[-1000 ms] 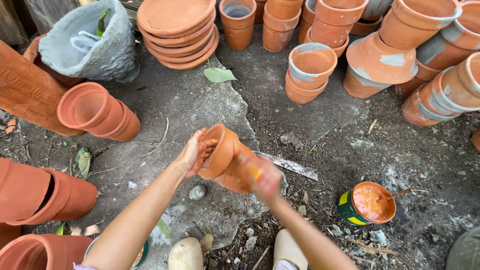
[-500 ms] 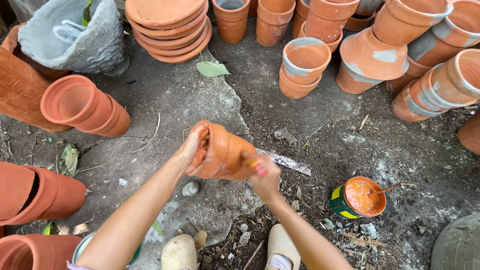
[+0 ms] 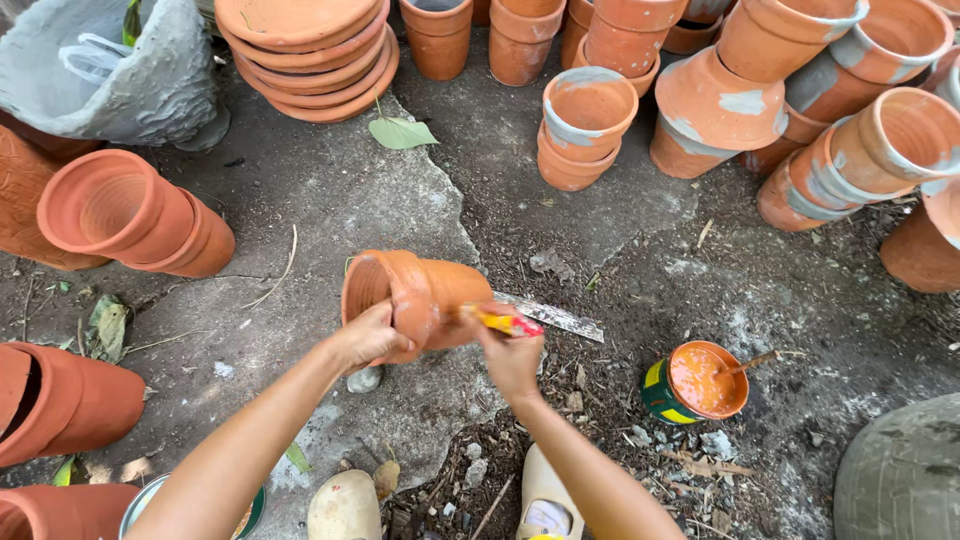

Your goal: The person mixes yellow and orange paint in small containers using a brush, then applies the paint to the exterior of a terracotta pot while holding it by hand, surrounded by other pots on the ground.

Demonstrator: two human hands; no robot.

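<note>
Cracked concrete ground (image 3: 330, 210), bare patch just beyond fingers; pot stacks crowd far edge and both sides. Left hand (image 3: 368, 335) grips terracotta pot (image 3: 415, 295) at rim, fingers curled shut, pot tipped sideways, mouth facing left. Right hand (image 3: 512, 355) closed around paintbrush (image 3: 505, 322), bristles touching pot wall. Paint tin (image 3: 698, 383) right of fingers, apart.

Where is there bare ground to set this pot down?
Bare concrete lies between the lying stacked pots, the saucer stack and the held pot. Dirt between the paint can and the leaning pots is free. The top edge is crowded.
</note>
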